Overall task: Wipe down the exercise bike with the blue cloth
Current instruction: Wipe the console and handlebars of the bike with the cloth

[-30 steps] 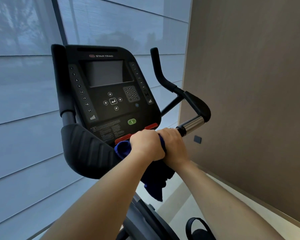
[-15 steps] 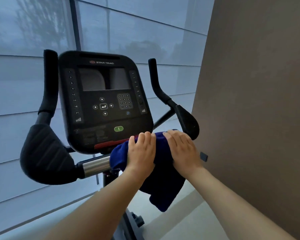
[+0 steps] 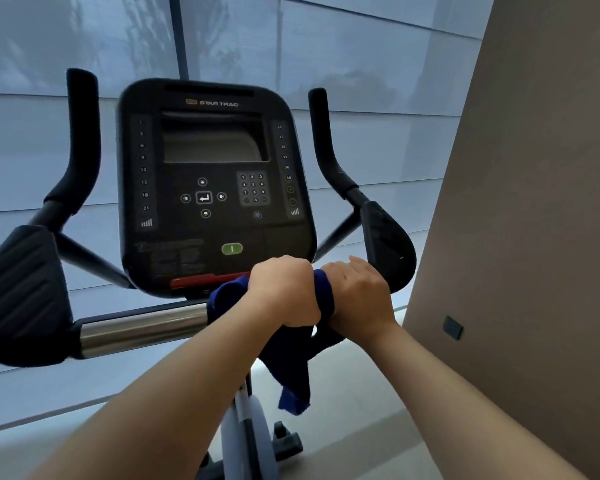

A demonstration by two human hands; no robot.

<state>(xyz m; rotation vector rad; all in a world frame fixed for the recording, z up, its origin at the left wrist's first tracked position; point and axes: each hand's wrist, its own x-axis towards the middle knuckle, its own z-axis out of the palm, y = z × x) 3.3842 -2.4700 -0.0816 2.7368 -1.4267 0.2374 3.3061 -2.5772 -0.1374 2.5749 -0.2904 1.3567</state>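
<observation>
In the head view, we cannot see the stretch of bar under the blue cloth (image 3: 291, 372), and both hands' fingers curl out of sight behind it. The left armrest pad (image 3: 21, 292) is cut off at the frame edge, and the console (image 3: 215, 188) has blurred small print. The exercise bike (image 3: 243, 438) stands on a pale floor (image 3: 354, 410), facing shaded windows (image 3: 361, 64), with a brown wall (image 3: 534, 202) on the right. The cloth is dark blue and bunched over the chrome handlebar (image 3: 142, 327) just below the console, with one end hanging loose. The left hand (image 3: 284, 292) grips it in a fist, and the right hand (image 3: 357, 296), just beside, wraps over it too.
</observation>
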